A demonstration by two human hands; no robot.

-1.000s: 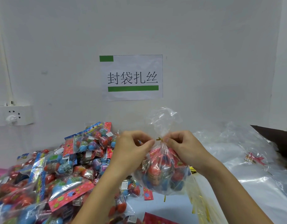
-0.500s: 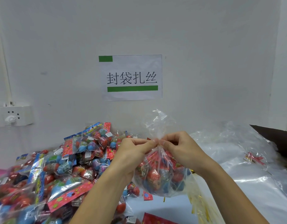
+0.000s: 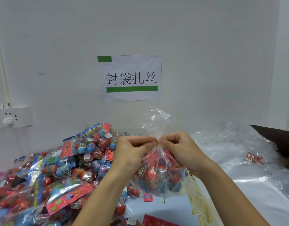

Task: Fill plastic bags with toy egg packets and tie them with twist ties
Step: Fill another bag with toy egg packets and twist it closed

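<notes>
As both hands (image 3: pixel 156 154) pinch, twist tie (image 3: pixel 155 141) between grips

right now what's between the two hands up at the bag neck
In the head view, only the gold twist tie on the bag's gathered neck sits between left hand and right hand.

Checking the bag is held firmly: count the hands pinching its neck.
2. The left hand pinches the clear plastic bag's gathered neck from the left, the right hand from the right, meeting at the gold twist tie.
</notes>
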